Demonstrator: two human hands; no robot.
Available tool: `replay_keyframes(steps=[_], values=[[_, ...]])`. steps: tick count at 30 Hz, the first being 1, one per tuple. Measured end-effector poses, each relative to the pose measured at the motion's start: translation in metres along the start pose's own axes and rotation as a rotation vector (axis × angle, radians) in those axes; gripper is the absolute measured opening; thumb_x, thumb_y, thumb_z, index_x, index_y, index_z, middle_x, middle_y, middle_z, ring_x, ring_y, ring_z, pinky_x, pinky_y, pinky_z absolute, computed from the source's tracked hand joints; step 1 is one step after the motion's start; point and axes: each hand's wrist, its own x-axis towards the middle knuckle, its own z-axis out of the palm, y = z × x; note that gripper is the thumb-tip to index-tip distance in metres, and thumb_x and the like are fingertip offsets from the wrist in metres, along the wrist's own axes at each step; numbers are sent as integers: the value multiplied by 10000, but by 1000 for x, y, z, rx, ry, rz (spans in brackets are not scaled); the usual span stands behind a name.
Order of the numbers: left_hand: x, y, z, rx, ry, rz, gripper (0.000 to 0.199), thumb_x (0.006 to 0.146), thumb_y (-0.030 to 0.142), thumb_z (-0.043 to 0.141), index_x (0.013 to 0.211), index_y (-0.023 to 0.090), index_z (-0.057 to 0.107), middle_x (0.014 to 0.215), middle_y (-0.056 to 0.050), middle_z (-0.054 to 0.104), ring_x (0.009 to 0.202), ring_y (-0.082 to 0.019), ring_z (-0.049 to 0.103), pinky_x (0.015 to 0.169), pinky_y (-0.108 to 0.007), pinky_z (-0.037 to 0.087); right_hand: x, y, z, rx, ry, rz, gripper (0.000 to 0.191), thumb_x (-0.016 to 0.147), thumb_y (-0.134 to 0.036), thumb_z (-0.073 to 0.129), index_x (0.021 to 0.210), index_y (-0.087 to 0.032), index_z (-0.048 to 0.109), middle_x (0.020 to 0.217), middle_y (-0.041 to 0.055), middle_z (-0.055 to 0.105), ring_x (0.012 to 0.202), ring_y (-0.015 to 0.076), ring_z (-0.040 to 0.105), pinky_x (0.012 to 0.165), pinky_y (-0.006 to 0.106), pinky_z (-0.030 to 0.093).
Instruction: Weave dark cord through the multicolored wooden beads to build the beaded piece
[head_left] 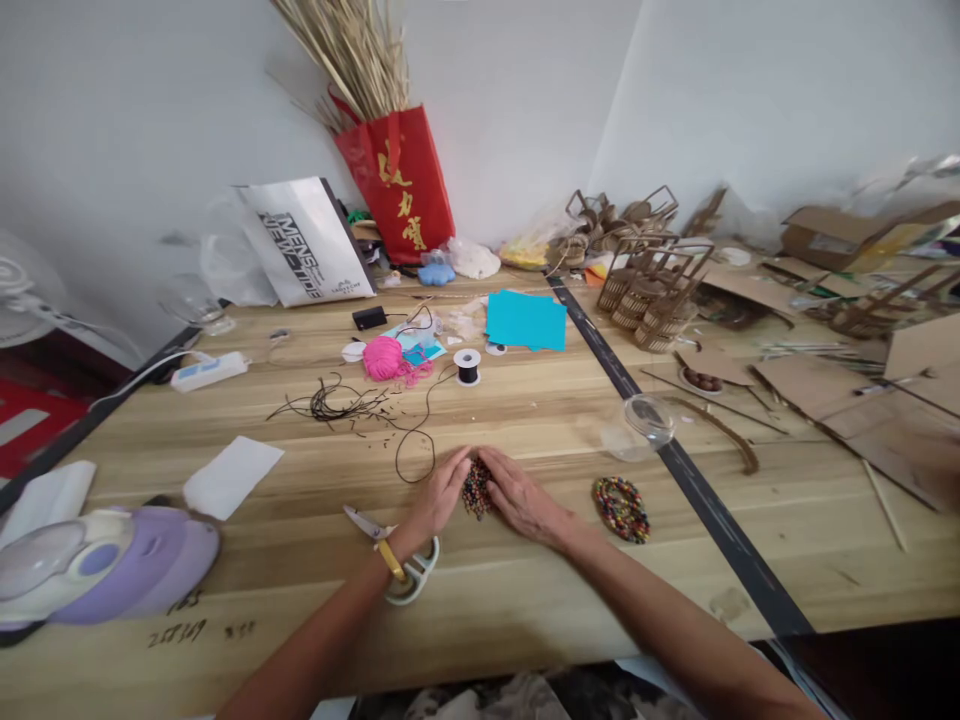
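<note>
A small heap of multicoloured beads [477, 488] lies on the wooden table between my hands. Around its left side curves my left hand [442, 492], palm edge on the table, fingers stretched out. My right hand [519, 495] flanks the heap on the right with extended fingers, its fingertips near those of the left at the far side. Scissors with white handles [424, 575] lie partly under my left wrist. A coil of strung colourful beads [621, 509] rests to the right. Beyond my hands stands a spool of black cord [467, 368], its loose cord looping toward the left hand.
Black cord pieces [337, 402], pink yarn [384, 358] and blue sheets [526, 320] lie farther back. A clear lidded container [649, 420] sits right of centre. Small woven baskets [656, 300] and cardboard [840, 410] occupy the right. A purple-white device [142, 560] stands left.
</note>
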Motion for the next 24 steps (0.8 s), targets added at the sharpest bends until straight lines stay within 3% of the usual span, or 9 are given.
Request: replay_keyframes(steps=[5, 10, 16, 24], values=[[5, -3, -7, 10, -48, 49, 505, 937, 422, 317, 1282, 120, 531, 1374, -114, 511, 1300, -214, 438, 1140, -416, 276, -4, 9, -16, -15, -41, 28, 521, 995, -373, 216, 1465, -149, 202, 1460, 149, 342, 1367, 214, 310, 1129, 448, 307], [7, -9, 2, 160, -109, 139, 516, 950, 411, 289, 1334, 118, 472, 1442, -120, 422, 1359, -198, 352, 1161, -404, 238, -15, 15, -30, -255, -126, 31, 778, 921, -580, 343, 1489, -115, 86, 1509, 184, 238, 1414, 270, 185, 1131, 493, 245], [8, -10, 13, 326, -162, 222, 533, 962, 412, 272, 1404, 128, 357, 1500, -123, 313, 1406, -190, 239, 1166, -416, 224, -27, 17, -29, -439, -161, -5, 920, 858, -690, 326, 1486, -75, 53, 1517, 209, 188, 1424, 294, 130, 1129, 520, 191], [7, 3, 16, 377, -248, 276, 547, 968, 405, 254, 1429, 115, 305, 1516, -125, 279, 1420, -185, 193, 1176, -398, 200, -25, 16, -27, -452, -148, 3, 935, 839, -724, 305, 1483, -77, 107, 1508, 210, 214, 1414, 305, 167, 1129, 523, 168]])
